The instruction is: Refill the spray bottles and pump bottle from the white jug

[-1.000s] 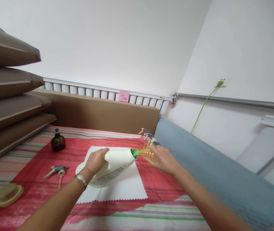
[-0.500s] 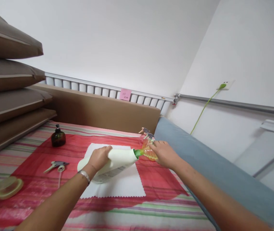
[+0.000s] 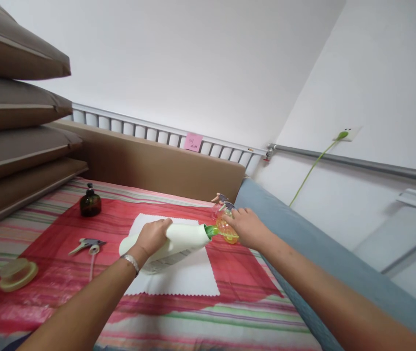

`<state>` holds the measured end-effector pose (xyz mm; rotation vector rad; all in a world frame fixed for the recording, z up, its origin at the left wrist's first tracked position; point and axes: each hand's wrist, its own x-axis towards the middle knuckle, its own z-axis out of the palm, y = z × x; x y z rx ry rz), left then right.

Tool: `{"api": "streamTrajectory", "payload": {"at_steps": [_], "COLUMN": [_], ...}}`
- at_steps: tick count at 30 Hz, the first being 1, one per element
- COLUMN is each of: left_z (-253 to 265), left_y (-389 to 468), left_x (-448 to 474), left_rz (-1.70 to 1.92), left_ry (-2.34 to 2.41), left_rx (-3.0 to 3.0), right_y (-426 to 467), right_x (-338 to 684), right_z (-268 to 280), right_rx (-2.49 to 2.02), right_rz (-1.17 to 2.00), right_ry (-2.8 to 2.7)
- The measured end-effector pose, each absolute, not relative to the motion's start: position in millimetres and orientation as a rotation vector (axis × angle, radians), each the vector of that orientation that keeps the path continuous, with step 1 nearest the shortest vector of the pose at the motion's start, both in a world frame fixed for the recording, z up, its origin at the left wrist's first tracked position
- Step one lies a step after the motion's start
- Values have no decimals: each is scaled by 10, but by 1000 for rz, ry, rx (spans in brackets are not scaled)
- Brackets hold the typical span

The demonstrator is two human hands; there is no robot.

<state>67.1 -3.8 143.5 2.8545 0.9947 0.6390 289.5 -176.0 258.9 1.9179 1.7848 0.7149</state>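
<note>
Our left fingers (image 3: pixel 165 224) clamp the tipped jug (image 3: pixel 188 236); our right fingers (image 3: pixel 233 221) grip the bottle (image 3: pixel 224 229) at three o'clock. Pouring seems unfinished, the nine o'clock sprayer (image 3: pixel 93 242) unfitted.

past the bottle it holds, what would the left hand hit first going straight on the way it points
Going straight on, the left hand would likely meet the brown board first; the spray heads look just right of that line, though depth is unclear.

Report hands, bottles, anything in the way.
Left hand gripping pale bottle, tilted. Right hand holding yellow bottle. Mouths lined up, nothing between. Spray bottles close behind.
</note>
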Motion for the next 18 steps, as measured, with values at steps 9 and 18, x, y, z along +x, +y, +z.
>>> {"api": "streamTrajectory", "payload": {"at_steps": [9,18], "left_z": [1452,1432], "left_y": [-77,-84], "left_x": [653,598], "left_rz": [632,632], "left_ry": [1026,1032], "left_rx": [2806,2784], "right_y": [-1627,-1430], "right_x": [2662,2348], "right_z": [2712,2725], "right_rx": [1809,1777], "right_rz": [717,758], "right_ry": [1709,1600]}}
